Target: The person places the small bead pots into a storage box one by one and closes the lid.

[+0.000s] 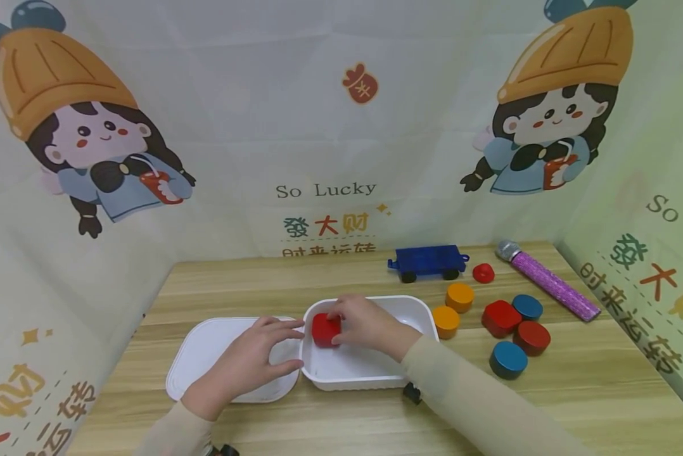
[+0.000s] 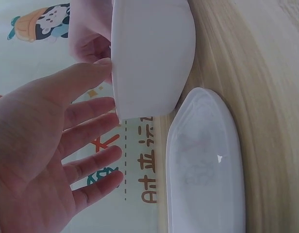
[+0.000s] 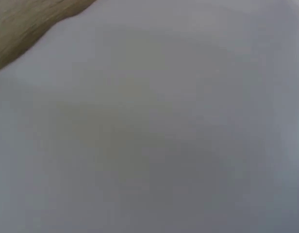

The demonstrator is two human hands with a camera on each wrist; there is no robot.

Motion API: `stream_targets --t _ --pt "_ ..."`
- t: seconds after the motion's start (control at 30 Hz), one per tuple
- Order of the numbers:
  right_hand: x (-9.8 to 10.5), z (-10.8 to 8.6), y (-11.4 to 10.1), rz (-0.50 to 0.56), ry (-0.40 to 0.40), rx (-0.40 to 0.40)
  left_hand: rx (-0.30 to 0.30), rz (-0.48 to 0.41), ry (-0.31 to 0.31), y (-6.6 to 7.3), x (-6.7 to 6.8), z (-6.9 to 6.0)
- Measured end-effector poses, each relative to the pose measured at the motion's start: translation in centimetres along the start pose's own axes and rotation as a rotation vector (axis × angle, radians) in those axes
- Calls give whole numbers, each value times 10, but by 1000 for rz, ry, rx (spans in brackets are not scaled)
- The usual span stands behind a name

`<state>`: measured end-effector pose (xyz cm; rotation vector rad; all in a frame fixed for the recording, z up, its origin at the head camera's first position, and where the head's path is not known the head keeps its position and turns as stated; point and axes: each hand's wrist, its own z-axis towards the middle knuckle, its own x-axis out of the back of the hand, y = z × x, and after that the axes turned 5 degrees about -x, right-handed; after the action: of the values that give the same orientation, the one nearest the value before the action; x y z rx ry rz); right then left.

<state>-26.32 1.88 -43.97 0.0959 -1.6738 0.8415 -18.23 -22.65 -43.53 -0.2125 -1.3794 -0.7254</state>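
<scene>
A white plastic box (image 1: 370, 381) stands at mid-table, its inside facing up. Inside its left end, my right hand (image 1: 370, 323) grips a red block (image 1: 323, 332) between thumb and fingers. My left hand (image 1: 250, 354) reaches over the white lid (image 1: 204, 342), fingers spread and fairly straight, tips at the box's left rim. In the left wrist view, the left thumb and fingertips meet the edge of the box (image 2: 154, 58). Blurred white plastic fills most of the right wrist view, so neither hand nor block shows there.
Right of the box lie two orange discs (image 1: 460, 297), two blue discs (image 1: 509, 360), a red disc (image 1: 532, 337) and a red block (image 1: 501, 318). Behind them are a blue toy wagon (image 1: 427, 261), a small red piece (image 1: 483, 273) and a glittery pink microphone (image 1: 555, 288).
</scene>
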Motion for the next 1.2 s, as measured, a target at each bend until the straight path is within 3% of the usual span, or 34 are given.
stream_targets --t 0.2,0.33,0.73,0.97,1.2 --pt "15 -22 11 48 -5 -36 -8 2 13 0 -2 -2" --pt "25 -40 25 26 23 -32 -13 9 19 0 -3 -4" --pt "60 -114 75 -62 178 -72 -9 -35 39 -2 -9 -6" --pt "64 -159 105 -49 292 -110 -3 -49 45 -1 -10 -7" --pt "66 -187 124 -83 371 -120 6 -47 41 -1 -7 -7"
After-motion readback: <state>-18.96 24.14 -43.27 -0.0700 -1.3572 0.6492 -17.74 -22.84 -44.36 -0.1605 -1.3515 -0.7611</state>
